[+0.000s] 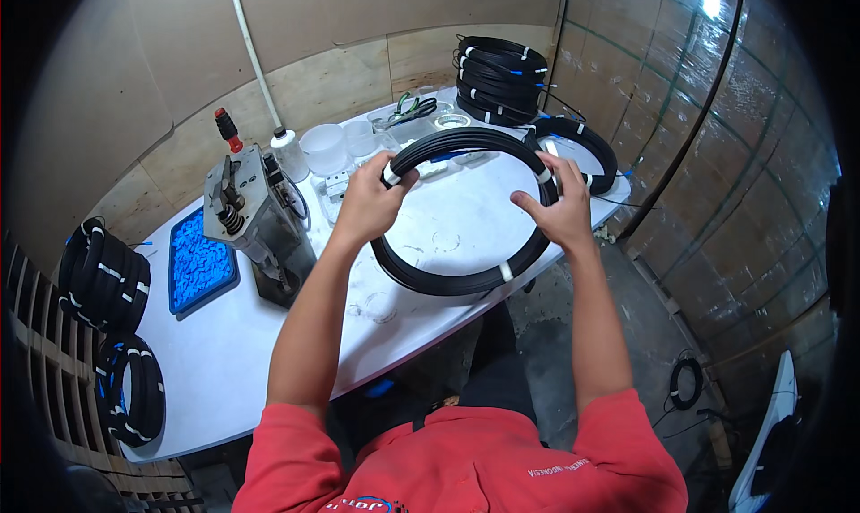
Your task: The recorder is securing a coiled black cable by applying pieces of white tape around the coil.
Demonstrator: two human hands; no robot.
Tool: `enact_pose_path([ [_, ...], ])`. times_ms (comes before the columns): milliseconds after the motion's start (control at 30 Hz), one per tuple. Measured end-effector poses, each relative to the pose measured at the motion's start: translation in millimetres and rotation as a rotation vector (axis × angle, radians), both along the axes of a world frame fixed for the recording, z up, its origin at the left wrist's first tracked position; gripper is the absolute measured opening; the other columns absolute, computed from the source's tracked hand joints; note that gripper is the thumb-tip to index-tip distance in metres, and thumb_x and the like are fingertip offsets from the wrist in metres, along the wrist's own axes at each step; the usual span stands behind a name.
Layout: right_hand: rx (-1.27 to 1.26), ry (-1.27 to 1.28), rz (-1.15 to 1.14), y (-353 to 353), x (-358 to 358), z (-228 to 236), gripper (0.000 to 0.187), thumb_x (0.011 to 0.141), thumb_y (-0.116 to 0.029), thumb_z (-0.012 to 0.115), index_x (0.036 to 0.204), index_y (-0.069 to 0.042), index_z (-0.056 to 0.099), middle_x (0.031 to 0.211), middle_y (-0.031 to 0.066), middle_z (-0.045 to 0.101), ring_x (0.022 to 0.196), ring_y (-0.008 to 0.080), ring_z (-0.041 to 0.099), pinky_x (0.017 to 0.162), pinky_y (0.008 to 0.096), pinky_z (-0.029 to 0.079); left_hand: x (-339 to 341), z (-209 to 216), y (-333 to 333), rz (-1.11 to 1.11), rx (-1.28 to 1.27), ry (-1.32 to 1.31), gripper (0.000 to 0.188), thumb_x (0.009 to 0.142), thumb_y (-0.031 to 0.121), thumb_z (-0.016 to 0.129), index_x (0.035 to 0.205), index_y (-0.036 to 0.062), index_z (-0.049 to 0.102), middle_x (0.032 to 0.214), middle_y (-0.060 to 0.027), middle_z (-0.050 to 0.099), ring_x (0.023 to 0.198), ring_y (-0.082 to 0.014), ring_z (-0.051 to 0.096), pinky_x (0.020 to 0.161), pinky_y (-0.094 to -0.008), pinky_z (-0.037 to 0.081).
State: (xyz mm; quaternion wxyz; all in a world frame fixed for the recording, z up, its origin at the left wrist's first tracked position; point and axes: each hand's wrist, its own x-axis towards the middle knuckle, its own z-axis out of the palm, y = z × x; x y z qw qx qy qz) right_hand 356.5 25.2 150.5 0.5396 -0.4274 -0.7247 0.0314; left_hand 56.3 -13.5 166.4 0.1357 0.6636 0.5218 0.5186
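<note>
Black cable coil [448, 284] held over the worktop [215, 379]

The person's left grip [374, 198] is closed around the coil's upper left, beside a white band [391, 174]; its fingertips are partly hidden behind the ring. The right grip [563, 206] holds the upper right, fingers passing out of sight behind the cable and thumb pointing into the opening. Whether the ring's far side touches anything cannot be told.

Beyond the coil, scissors [417, 112] lie among clear containers [324, 147], some partly covered by the ring and left hand. Another coil [602, 155] lies to the right, near a tall stack of coils [500, 83]. Left of the person's arm, a metal machine [273, 244] partly blocks a tray [202, 307] of small blue pieces [197, 253]. At lower right, a white object [769, 428] fades into the dark rim, its kind unclear.
</note>
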Motion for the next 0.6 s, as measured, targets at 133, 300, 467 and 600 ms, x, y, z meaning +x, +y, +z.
enact_pose_path([
  [133, -0.034, -0.175, 0.264, 2.9, -5.6, 51.4, 0.074, 0.066, -0.034, 0.09, 0.131, -0.011, 0.062, 0.104, 0.0057, 0.061, 0.094, 0.0176, 0.059, 0.07, 0.027, 0.045, 16.8, 40.3, -10.4, -0.041, -0.04, 0.263, 0.022, 0.085, 0.019, 0.074, 0.097, 0.0014, 0.068, 0.08, -0.0183, 0.068, 0.068, -0.0315, 0.064, 0.064, -0.041, 0.047],
  [300, -0.254, -0.365, 0.453, 12.7, -16.5, 62.1, 0.047, 0.076, -0.021, 0.081, 0.119, -0.008, 0.066, 0.093, 0.0099, 0.068, 0.08, 0.0194, 0.062, 0.073, 0.0334, 0.05, 33.2, 78.4, -12.7, -0.024, -0.2, 0.506, 0.031, 0.081, 0.022, 0.077, 0.101, 0.0004, 0.069, 0.072, -0.0164, 0.066, 0.066, -0.0306, 0.062, 0.065, -0.0401, 0.047],
  [467, -0.292, -0.243, 0.374, 15.9, -29.2, 28.0, 0.017, 0.082, -0.013, 0.072, 0.096, -0.005, 0.066, 0.078, 0.01, 0.065, 0.071, 0.0226, 0.061, 0.068, 0.0361, 0.048, 32.2, 71.6, -1.5, -0.045, -0.188, 0.574, 0.031, 0.078, 0.023, 0.079, 0.098, 0.0018, 0.069, 0.081, -0.0187, 0.07, 0.076, -0.0358, 0.067, 0.069, -0.0453, 0.05],
  [600, -0.187, -0.224, 0.257, 16.3, -24.6, 14.5, 0.014, 0.083, -0.011, 0.071, 0.094, -0.003, 0.065, 0.079, 0.0149, 0.066, 0.07, 0.0261, 0.064, 0.066, 0.0371, 0.048, 36.1, 52.8, -15.1, 0.013, 0.315, 0.432, 0.044, 0.074, 0.022, 0.085, 0.108, 0.0029, 0.066, 0.101, -0.0166, 0.069, 0.089, -0.0372, 0.067, 0.08, -0.043, 0.053],
])
